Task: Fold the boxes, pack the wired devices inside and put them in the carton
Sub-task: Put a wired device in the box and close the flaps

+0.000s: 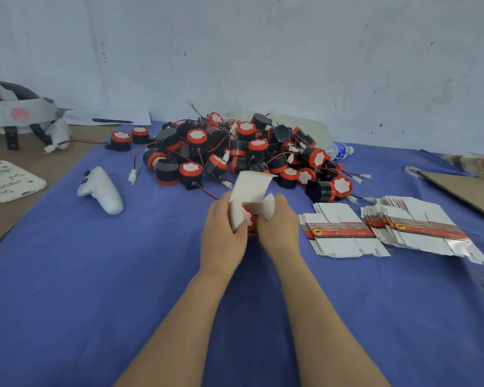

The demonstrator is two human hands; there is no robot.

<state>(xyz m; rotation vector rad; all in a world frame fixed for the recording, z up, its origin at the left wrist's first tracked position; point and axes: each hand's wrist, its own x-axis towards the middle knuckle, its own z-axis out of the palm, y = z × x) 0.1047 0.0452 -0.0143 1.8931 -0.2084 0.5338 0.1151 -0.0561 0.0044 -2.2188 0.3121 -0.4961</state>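
Both my hands hold one small white box (250, 188) over the middle of the blue cloth. Its top flaps stand open and a red-rimmed wired device (248, 216) shows inside it. My left hand (222, 231) grips the box's left side, and my right hand (278, 223) grips the right side and a side flap. Behind the box lies a big pile of black and red wired devices (235, 152). To the right lie two stacks of flat unfolded boxes (342, 233) (419, 227). A brown carton flap (470, 191) shows at the right edge.
A white game controller (102, 191) lies on the blue cloth (95, 275) to the left. A white perforated plate (10, 180) and a helmet (17, 113) sit on the brown surface at far left. A water bottle (340, 150) lies behind the pile. A pen (112, 120) rests on paper.
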